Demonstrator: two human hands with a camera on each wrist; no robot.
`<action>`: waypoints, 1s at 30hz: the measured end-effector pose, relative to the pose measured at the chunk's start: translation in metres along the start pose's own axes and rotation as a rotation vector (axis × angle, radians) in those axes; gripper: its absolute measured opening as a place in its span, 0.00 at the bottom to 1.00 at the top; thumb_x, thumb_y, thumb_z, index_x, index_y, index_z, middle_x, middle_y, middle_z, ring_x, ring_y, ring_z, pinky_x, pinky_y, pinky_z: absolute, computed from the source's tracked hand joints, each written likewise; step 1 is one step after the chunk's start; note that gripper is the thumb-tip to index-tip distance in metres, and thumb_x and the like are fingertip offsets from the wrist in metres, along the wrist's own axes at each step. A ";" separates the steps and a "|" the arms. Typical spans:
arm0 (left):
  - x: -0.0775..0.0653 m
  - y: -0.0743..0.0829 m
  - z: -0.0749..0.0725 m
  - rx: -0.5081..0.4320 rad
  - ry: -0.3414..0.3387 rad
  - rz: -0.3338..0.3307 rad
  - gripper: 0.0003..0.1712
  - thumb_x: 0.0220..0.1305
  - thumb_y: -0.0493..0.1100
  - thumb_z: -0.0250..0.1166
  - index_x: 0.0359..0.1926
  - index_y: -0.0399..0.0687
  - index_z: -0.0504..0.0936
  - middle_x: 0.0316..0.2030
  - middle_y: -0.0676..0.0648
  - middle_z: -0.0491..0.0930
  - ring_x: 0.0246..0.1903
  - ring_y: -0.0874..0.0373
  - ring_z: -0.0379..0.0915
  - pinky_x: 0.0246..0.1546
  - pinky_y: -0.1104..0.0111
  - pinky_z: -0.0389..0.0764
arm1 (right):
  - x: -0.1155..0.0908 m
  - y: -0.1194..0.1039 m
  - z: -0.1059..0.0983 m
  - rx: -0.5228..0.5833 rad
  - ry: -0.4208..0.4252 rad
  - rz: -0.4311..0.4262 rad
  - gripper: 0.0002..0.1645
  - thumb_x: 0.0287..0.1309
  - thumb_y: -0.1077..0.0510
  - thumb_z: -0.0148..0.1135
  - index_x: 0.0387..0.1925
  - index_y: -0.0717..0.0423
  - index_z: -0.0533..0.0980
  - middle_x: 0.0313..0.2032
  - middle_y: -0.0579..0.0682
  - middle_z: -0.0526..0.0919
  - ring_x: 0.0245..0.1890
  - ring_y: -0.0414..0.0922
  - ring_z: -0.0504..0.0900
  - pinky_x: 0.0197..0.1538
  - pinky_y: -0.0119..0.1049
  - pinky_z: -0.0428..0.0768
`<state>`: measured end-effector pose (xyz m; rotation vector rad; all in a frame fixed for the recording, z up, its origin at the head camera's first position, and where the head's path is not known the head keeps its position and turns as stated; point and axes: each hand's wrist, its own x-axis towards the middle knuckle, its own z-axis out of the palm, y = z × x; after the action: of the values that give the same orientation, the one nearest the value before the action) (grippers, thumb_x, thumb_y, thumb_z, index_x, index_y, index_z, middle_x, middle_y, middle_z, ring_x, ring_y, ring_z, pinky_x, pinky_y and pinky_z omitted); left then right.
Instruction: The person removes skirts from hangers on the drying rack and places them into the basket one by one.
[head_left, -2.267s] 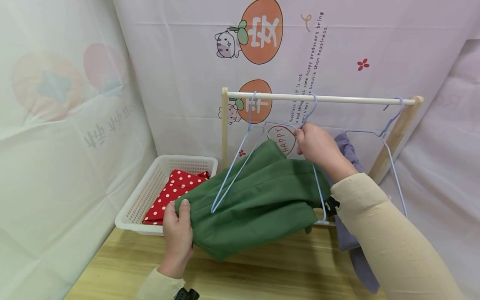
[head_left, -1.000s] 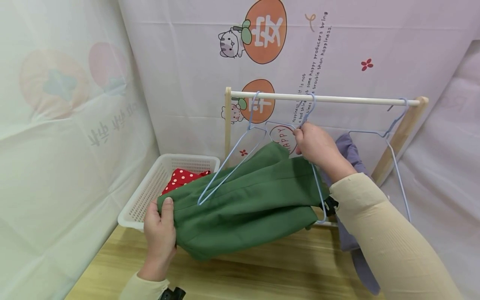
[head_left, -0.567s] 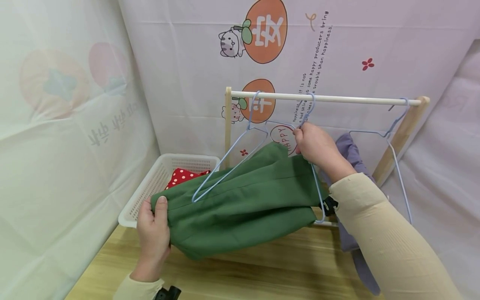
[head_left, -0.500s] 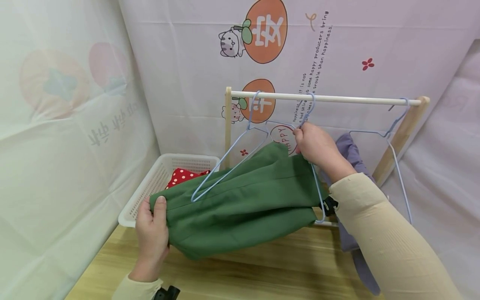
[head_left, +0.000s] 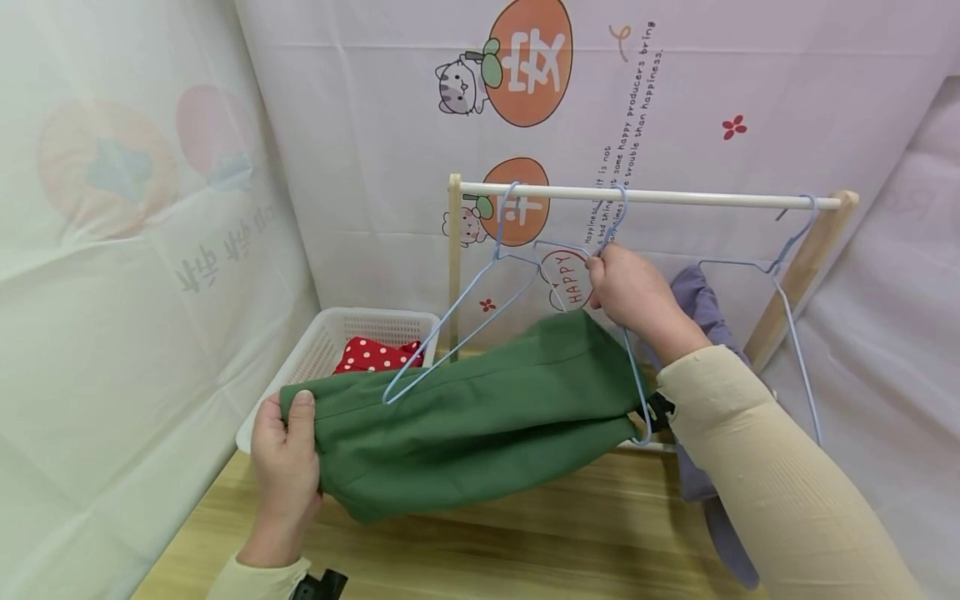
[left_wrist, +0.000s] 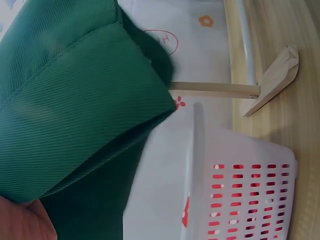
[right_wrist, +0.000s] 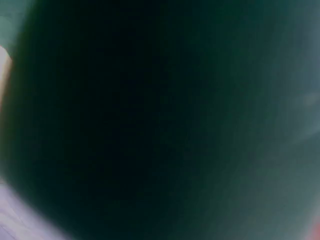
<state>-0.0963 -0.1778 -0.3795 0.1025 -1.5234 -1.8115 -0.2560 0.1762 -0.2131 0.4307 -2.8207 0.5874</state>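
Observation:
In the head view a green garment [head_left: 465, 433] stretches across the front of the rack; its exact kind cannot be told. My left hand [head_left: 285, 467] grips its left end, thumb on top. My right hand [head_left: 637, 292] holds the middle blue wire hanger [head_left: 621, 208] just below its hook, which is on the rail. A corner of the left blue hanger [head_left: 427, 346] lies in front of the cloth, and the middle hanger's side crosses the cloth's right end. Folded green cloth [left_wrist: 80, 100] fills much of the left wrist view. Dark, blurred cloth [right_wrist: 150, 120] covers the right wrist view.
The rack's white rail [head_left: 712, 199] runs between wooden posts. A third blue hanger [head_left: 791, 329] hangs at right, near purple cloth [head_left: 697, 467]. Behind my left hand, a white basket [head_left: 300, 358] holds red polka-dot cloth [head_left: 367, 354]. The wooden table [head_left: 480, 558] lies below.
My left hand has moved left, drawing the green garment along; its raised upper fold near the hangers has dropped. The left hanger's lower corner swung left. My right hand stays at the middle hanger.

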 end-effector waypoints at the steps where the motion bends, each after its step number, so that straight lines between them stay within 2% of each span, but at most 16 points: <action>1: 0.001 0.001 0.000 -0.008 0.003 0.006 0.18 0.71 0.46 0.56 0.46 0.33 0.72 0.39 0.39 0.76 0.34 0.56 0.79 0.30 0.72 0.81 | 0.000 0.000 0.000 -0.003 0.000 0.000 0.21 0.74 0.51 0.33 0.39 0.60 0.70 0.24 0.52 0.81 0.23 0.50 0.74 0.30 0.43 0.70; 6: 0.007 0.009 -0.003 -0.030 0.004 0.047 0.15 0.71 0.44 0.56 0.41 0.33 0.71 0.34 0.40 0.76 0.29 0.58 0.79 0.26 0.73 0.80 | 0.000 0.000 -0.001 -0.010 -0.005 -0.004 0.21 0.74 0.51 0.32 0.39 0.60 0.70 0.25 0.51 0.82 0.24 0.51 0.74 0.31 0.43 0.69; 15: 0.016 0.028 -0.004 -0.030 -0.078 0.079 0.15 0.71 0.43 0.56 0.42 0.32 0.70 0.31 0.41 0.73 0.26 0.56 0.76 0.24 0.73 0.78 | 0.000 0.000 -0.001 -0.005 -0.007 0.000 0.21 0.74 0.51 0.33 0.40 0.59 0.70 0.25 0.51 0.82 0.24 0.50 0.74 0.29 0.43 0.70; 22: 0.021 0.046 0.001 -0.016 -0.134 0.103 0.14 0.70 0.42 0.57 0.42 0.32 0.70 0.28 0.41 0.72 0.25 0.56 0.76 0.23 0.73 0.78 | 0.000 -0.002 -0.001 0.007 -0.009 0.002 0.21 0.73 0.51 0.32 0.40 0.60 0.70 0.25 0.52 0.83 0.26 0.51 0.76 0.32 0.44 0.70; 30: 0.025 0.067 0.011 0.021 -0.209 0.086 0.15 0.69 0.42 0.58 0.45 0.32 0.69 0.31 0.39 0.71 0.27 0.54 0.76 0.25 0.73 0.78 | 0.001 -0.005 0.002 0.018 -0.013 -0.002 0.22 0.73 0.50 0.33 0.41 0.60 0.71 0.25 0.51 0.83 0.29 0.51 0.78 0.34 0.44 0.71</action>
<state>-0.0871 -0.1841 -0.3083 -0.1444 -1.6643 -1.7826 -0.2559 0.1709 -0.2131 0.4426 -2.8287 0.6122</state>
